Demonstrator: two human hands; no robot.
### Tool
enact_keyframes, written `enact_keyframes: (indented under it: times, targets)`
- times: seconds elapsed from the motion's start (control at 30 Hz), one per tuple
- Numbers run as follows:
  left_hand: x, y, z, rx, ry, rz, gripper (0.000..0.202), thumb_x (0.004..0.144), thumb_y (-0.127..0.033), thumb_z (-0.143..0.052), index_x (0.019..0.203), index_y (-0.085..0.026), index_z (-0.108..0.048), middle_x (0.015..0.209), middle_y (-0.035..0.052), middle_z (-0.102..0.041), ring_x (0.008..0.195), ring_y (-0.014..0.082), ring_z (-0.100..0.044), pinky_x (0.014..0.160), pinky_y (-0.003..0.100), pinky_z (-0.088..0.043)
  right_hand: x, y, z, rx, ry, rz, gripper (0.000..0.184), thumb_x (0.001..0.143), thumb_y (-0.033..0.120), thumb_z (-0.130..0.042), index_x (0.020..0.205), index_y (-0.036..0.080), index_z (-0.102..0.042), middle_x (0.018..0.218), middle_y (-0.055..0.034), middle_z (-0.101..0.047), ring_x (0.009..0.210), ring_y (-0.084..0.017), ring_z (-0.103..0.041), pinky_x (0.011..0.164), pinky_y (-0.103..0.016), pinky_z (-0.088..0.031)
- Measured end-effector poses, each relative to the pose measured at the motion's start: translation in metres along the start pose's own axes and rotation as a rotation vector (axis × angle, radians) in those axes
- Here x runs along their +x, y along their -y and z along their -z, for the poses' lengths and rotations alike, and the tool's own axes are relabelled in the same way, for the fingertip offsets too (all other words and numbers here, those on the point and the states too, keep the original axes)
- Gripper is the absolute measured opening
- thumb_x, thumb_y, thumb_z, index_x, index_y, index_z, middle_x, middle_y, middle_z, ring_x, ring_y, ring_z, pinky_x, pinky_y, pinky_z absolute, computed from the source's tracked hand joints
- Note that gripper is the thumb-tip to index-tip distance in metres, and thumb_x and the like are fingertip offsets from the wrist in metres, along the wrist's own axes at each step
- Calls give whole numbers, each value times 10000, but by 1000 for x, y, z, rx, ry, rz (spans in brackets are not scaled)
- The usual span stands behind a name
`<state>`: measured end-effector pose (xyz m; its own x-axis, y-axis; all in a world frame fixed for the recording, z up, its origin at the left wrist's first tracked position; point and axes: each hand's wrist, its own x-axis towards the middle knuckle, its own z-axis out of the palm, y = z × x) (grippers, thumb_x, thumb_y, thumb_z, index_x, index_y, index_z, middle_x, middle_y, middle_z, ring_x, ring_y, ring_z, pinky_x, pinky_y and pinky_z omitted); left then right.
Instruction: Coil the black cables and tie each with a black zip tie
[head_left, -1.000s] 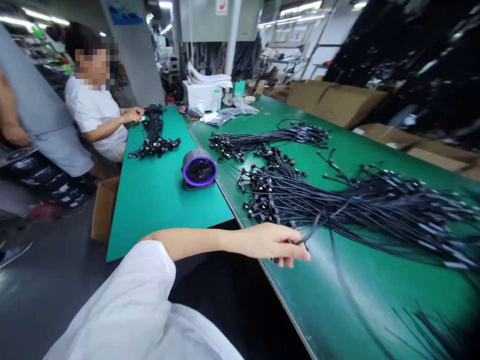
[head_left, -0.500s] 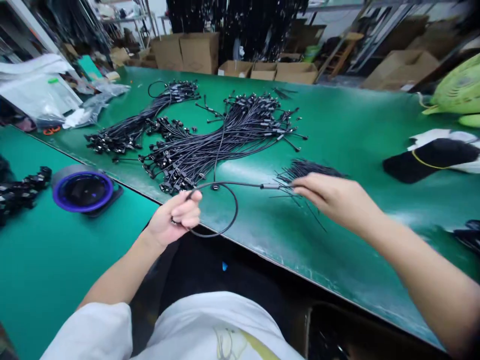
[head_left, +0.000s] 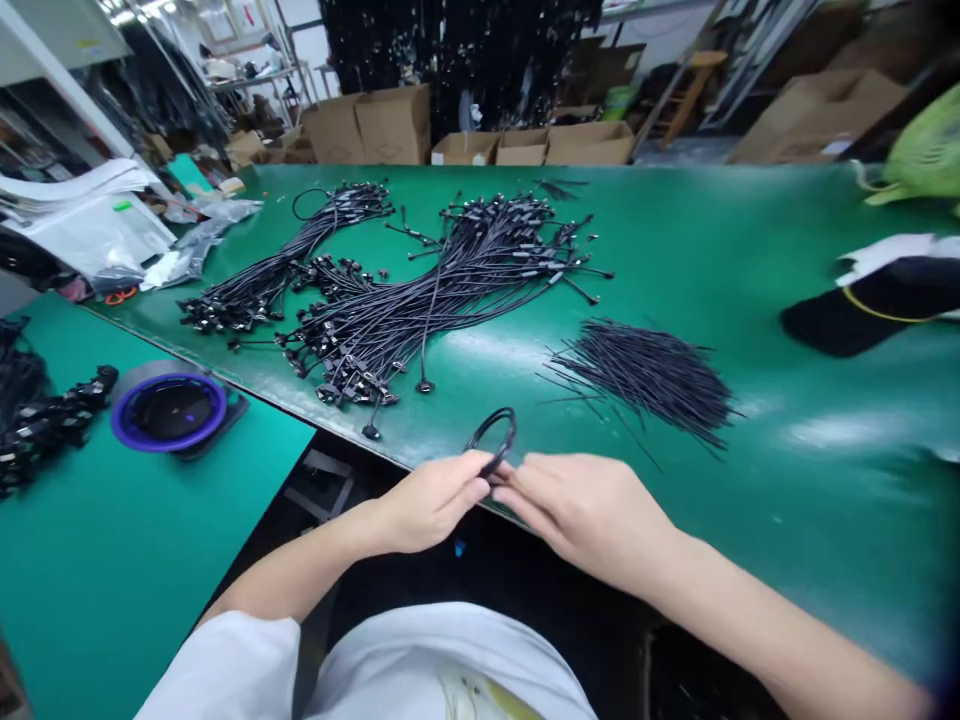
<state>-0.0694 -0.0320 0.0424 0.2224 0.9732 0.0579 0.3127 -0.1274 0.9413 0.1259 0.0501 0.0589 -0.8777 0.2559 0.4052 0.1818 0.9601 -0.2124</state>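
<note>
Head view: left hand (head_left: 431, 502) pinches one coiled cable (head_left: 495, 440); right hand (head_left: 589, 515) is just beside it, grip unclear; two cable bundles (head_left: 465, 270) lie at 11 o'clock, one wire pile (head_left: 645, 375) at 2 o'clock.

No legible text, labels or numbers anywhere in view.

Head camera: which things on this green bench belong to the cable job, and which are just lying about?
Job:
black cable coil, in left hand, right hand at it
short black wires
black connector cable bundles

Lying about:
purple-ringed round device
plastic bags
orange-handled scissors
cardboard boxes
</note>
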Motion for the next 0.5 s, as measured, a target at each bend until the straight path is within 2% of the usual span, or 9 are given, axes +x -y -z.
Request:
enact_keyframes:
  times: [0.03,0.1,0.17,0.2,0.27,0.33,0.37,0.43,0.5]
  targets:
    - [0,0,-4,15,2,14,292,979,-352,-401,1105,-182,-603,945,64,-656,915,184,-594,878,321,-446,4,-4,-1,59,-48,-82,281,982,336,-459,779,192,-591,680,-1,-586,589,-119,-536,549,-265,-341]
    - [1,3,-7,-98,-79,43,277,976,-381,-415,1054,-173,-581,748,11,-593,709,142,-543,749,290,-445,10,-15,-10,257,-209,-281,239,925,433,-553,905,200,-605,815,-23,-611,723,-139,-575,617,-253,-403]
    - [4,6,-8,-344,-146,46,290,964,-424,-440,1008,-167,-566,645,-21,-520,633,126,-500,705,279,-434,11,-21,-26,520,-378,-480,348,861,505,-612,1038,208,-580,961,-51,-605,877,-172,-583,719,-273,-455]
    - [6,8,-9,-466,-162,49,301,958,-441,-449,984,-164,-563,641,-19,-522,640,127,-511,714,282,-436,12,-21,-36,666,-419,-573,361,863,516,-598,1048,208,-569,960,-52,-599,885,-175,-580,733,-283,-464]
    - [10,9,-14,-627,-164,90,320,941,-464,-480,917,-157,-567,722,22,-593,731,150,-573,768,299,-440,12,-17,-53,957,-468,-732,287,907,488,-525,931,204,-561,793,-10,-565,708,-137,-547,630,-260,-448]
    - [13,11,-23,-716,-165,164,371,919,-504,-504,819,-151,-559,824,65,-634,840,180,-610,827,318,-438,13,-9,-63,1190,-538,-851,270,919,443,-508,811,197,-531,636,41,-460,506,-82,-390,473,-214,-338]
    - [13,12,-28,-755,-190,201,411,910,-537,-499,761,-155,-536,811,63,-624,853,186,-613,839,324,-437,14,-5,-64,1280,-576,-888,268,904,435,-535,787,194,-521,602,58,-413,463,-65,-311,426,-201,-275]
    - [12,17,-37,-814,-260,251,479,891,-610,-469,691,-175,-463,670,10,-537,744,167,-597,802,326,-444,16,4,-62,1428,-549,-908,262,859,440,-608,806,195,-532,599,70,-384,440,-48,-264,390,-182,-243]
    - [10,24,-42,-782,-256,260,500,878,-647,-450,684,-187,-419,582,-39,-436,612,135,-539,727,312,-437,17,11,-57,1499,-446,-879,291,855,488,-611,904,206,-560,655,52,-452,463,-55,-364,408,-178,-344]
